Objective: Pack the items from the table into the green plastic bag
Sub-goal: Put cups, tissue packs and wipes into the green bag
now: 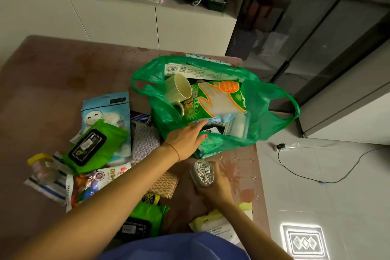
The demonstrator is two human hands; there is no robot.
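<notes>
Nearest me, just this side of the green plastic bag (263, 116), my right hand (213, 188) is curled round a clear tub of cotton swabs (203, 173), lifted off the counter (52, 82) and tipped so the white tips show, ready, I reckon, to go in next. To the left of the bag and closer to me, the unpacked pile waits: a green wipes pack (147, 224) by my chest, a woven scrub pad (164, 183), a printed food pouch (92, 181), another green wipes pack (92, 148) lying over a blue smiley-face packet (105, 107), and a small yellow-lidded jar (41, 167) at the far left. Now my left hand (185, 141) reaches to the bag's near rim, fingers straight and relaxed, gripping nothing, pressing the lip down and holding the mouth wide so the tub can drop in cleanly. Inside the bag, a packet of disposable gloves (219, 99) lies on top, a cream mug (179, 88) is tipped on its side at the left, and a flat barcoded box (190, 70) stands against the far wall. The bag sits at the counter's right edge, handles splayed.
</notes>
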